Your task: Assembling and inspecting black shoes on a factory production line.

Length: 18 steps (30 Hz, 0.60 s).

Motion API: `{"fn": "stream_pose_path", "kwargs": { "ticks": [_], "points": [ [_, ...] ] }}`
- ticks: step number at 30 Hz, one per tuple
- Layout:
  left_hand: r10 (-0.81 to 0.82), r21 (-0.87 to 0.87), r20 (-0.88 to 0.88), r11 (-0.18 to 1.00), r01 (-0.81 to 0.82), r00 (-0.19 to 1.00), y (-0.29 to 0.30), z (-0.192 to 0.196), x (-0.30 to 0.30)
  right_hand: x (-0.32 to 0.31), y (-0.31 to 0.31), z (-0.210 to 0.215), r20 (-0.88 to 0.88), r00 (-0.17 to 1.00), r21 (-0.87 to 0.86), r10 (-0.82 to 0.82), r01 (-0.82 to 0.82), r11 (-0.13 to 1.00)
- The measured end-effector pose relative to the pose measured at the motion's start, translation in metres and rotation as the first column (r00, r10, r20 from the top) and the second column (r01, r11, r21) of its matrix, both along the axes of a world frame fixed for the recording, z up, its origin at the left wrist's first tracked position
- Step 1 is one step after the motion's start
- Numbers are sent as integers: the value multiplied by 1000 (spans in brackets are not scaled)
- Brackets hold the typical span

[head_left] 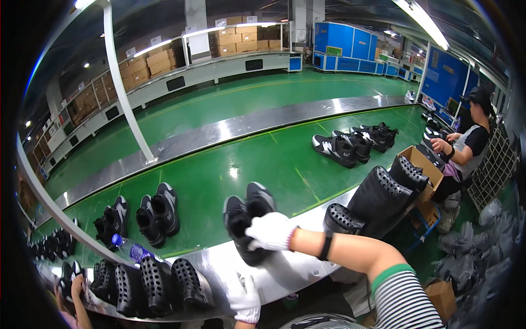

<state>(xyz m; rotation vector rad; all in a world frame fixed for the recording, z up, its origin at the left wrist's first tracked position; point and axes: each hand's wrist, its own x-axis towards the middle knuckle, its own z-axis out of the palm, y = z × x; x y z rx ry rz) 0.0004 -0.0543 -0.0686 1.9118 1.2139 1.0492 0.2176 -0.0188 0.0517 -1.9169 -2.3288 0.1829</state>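
A pair of black sneakers with grey toe parts stands on the green belt's near edge and the metal ledge, toes pointing away. My right hand [271, 232], in a white glove, grips the opening of the nearer sneaker [236, 211] at its heel end. The other sneaker [259, 198] stands close against it on the right. My left hand [243, 299], also gloved in white, is over the ledge's front edge below the pair, fingers stretched out and holding nothing. Black perforated shoe-shaped pieces [190, 282] stand on the ledge [293, 274] to its left.
More sneakers [158, 213] stand left and far right [355, 143] on the green belt [219, 175]. A bottle [131, 249] lies by a white post [123, 82]. Stacked black perforated pieces [378, 192] and a carton [422, 164] stand right. Co-workers [471, 137] are at both sides.
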Motion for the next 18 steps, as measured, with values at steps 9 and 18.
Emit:
{"fn": "stream_pose_path", "kwargs": {
  "ticks": [9, 18],
  "points": [
    [-146, 137, -282, 972, 191, 948, 4, 3, -24, 56, 158, 12, -28, 957, 162, -289, 290, 943],
    [-142, 33, -264, 987, 157, 954, 5, -8, -20, 283, 77, 41, 130, 286, 245, -950, 919, 310]
  ]
}}
